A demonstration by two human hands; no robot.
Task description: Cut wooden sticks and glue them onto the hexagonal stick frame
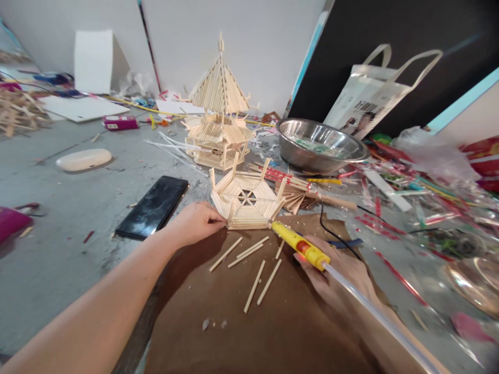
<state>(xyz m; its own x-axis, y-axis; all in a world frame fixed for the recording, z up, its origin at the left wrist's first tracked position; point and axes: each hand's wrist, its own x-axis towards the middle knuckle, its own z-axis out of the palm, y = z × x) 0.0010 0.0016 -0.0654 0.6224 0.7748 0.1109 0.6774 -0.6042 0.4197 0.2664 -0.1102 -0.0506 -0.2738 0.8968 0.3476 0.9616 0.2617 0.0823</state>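
My right hand point(339, 272) is closed round a yellow hot glue gun point(300, 244) with a clear glue stick trailing from its back end. The gun's nozzle is at the front right corner of a hexagonal stick frame point(249, 215), made of pale thin wooden sticks with short uprights at its corners. At the front left corner of that frame, the fingers of my left hand point(197, 223) are pinched together on its edge. Several loose wooden sticks point(254, 286) lie in front of the frame on a brown sheet point(202, 332).
Behind the frame stands a stick pagoda point(220, 88) with a pointed roof. A steel basin point(322, 161) is at the back right, before a white bag point(362, 98). A black phone point(154, 208) lies left of my hand. Plastic scraps point(413, 208) litter the right side.
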